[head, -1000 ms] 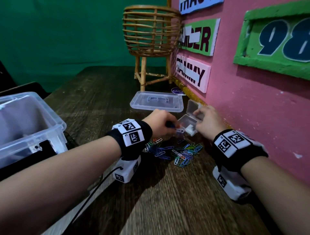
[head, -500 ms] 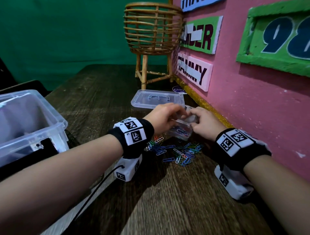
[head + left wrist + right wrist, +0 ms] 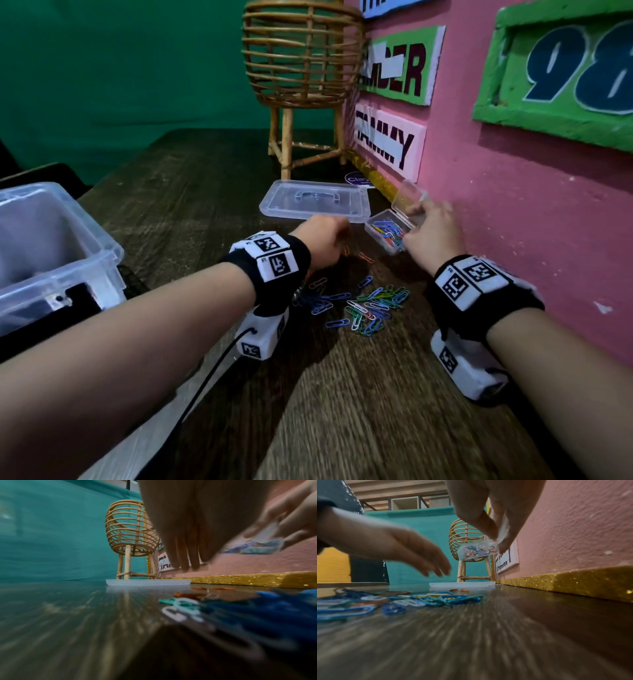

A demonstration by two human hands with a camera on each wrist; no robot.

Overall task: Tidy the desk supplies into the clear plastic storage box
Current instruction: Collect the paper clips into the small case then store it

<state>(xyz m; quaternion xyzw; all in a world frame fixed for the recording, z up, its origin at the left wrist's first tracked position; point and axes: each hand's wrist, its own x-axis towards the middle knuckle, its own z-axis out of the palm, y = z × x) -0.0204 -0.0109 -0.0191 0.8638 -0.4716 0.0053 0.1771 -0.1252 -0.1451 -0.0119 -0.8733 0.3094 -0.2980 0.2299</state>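
My right hand (image 3: 428, 229) pinches a small clear clip case (image 3: 387, 234) and holds it tilted above the desk by the pink wall. The case has its lid (image 3: 407, 197) open and several coloured paper clips inside. The right wrist view shows the case (image 3: 478, 551) between thumb and fingers. My left hand (image 3: 323, 240) hovers left of the case with straight fingers (image 3: 185, 550) pointing down, holding nothing. Loose paper clips (image 3: 366, 305) lie in a pile on the desk between my wrists. Two orange clips (image 3: 364, 257) lie apart, near the left hand. The big clear storage box (image 3: 85, 246) stands at the far left.
The storage box's flat clear lid (image 3: 315, 205) lies on the desk beyond my hands. A rattan basket on legs (image 3: 301, 68) stands behind it in the corner. The pink wall (image 3: 513, 240) with a gold strip along its foot runs close on the right.
My left hand has come off the clip case and dropped to the left, toward the desk. My right hand now holds the case alone, further right, with the lid open.
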